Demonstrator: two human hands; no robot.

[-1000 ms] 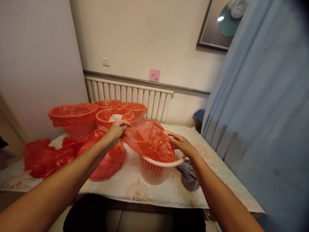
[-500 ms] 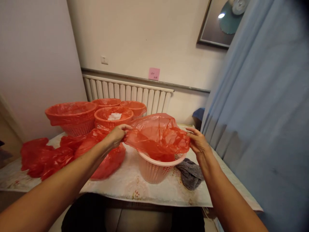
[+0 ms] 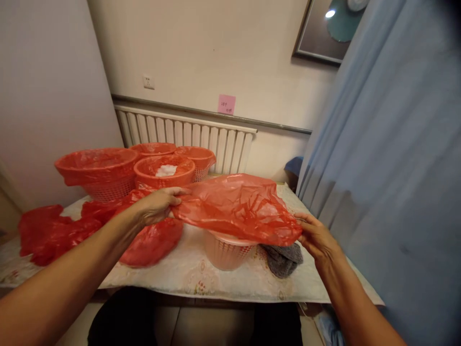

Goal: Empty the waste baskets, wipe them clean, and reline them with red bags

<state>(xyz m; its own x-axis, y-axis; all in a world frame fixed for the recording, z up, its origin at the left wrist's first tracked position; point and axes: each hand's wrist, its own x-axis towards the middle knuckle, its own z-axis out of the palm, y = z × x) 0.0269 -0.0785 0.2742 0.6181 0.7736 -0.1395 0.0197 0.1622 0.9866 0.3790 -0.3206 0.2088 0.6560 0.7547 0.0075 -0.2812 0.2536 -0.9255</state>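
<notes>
A red plastic bag is stretched sideways between my two hands, over the mouth of a pale pink perforated basket. My left hand pinches the bag's left edge. At the right edge, my right hand grips the plastic with its fingers closed. The bag hides most of the basket's rim. Beside the basket on the right lies a crumpled dark grey cloth.
Several baskets lined with red bags, such as this large one, stand at the back left; one holds something white. Loose red bags lie at left. A patterned cloth covers the table. A radiator and blue curtain border it.
My hands have moved apart, the left going left and the right going right and down. The bag is spread wider and now covers more of the basket's rim.
</notes>
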